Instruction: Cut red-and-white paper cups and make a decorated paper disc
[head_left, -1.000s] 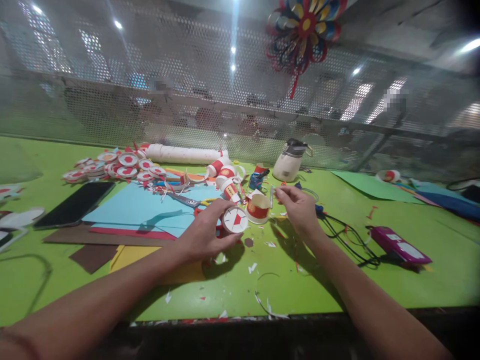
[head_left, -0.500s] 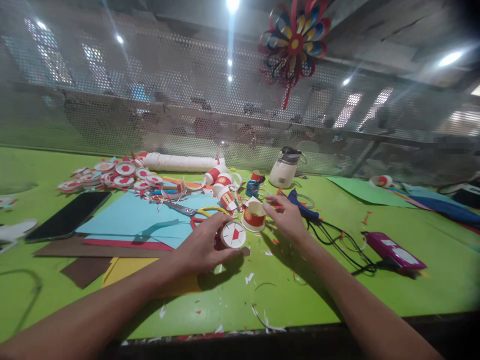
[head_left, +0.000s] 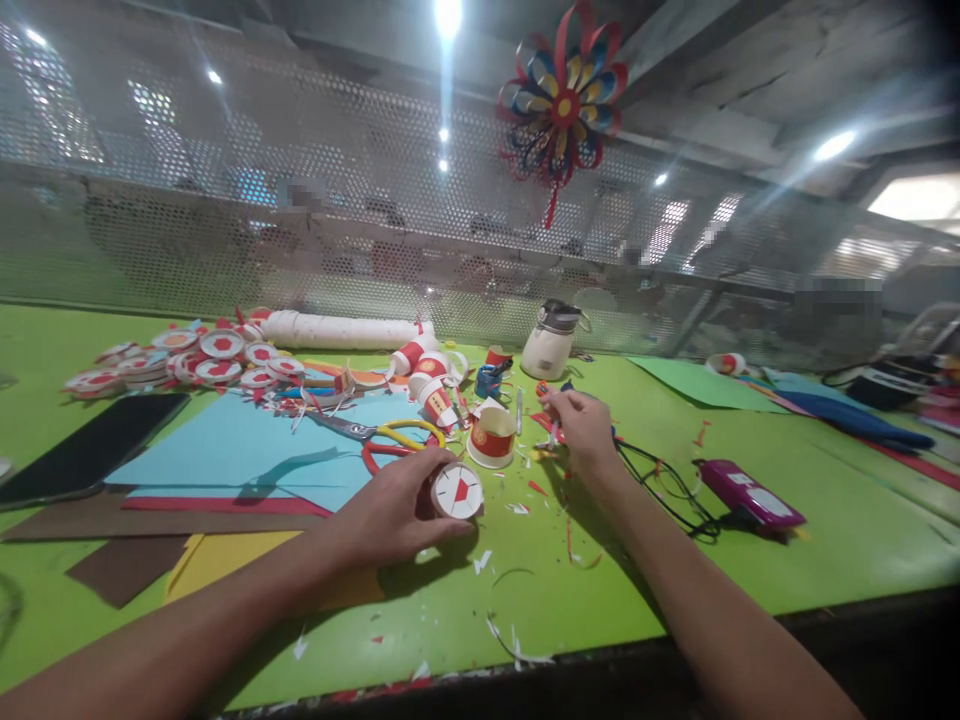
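Observation:
My left hand is closed round a short paper cup piece, its white round end facing me with red paper shapes and dark lines on it. My right hand has its fingers curled over a blue glue gun, mostly hidden beneath it; an orange tip shows at the fingertips. Between the hands stands a cut red-and-white paper cup. Scissors with yellow and red handles lie beyond my left hand, partly on light blue paper.
Decorated cup discs are piled at the left, near a phone and a white roll of stacked cups. A bottle stands at the back. Black cable runs to a purple power strip at right. Paper scraps litter the green table.
My right hand has moved from beside the cut cup onto the glue gun, and its fingers have curled in. My left hand still holds the cup piece. The view has shifted to the right.

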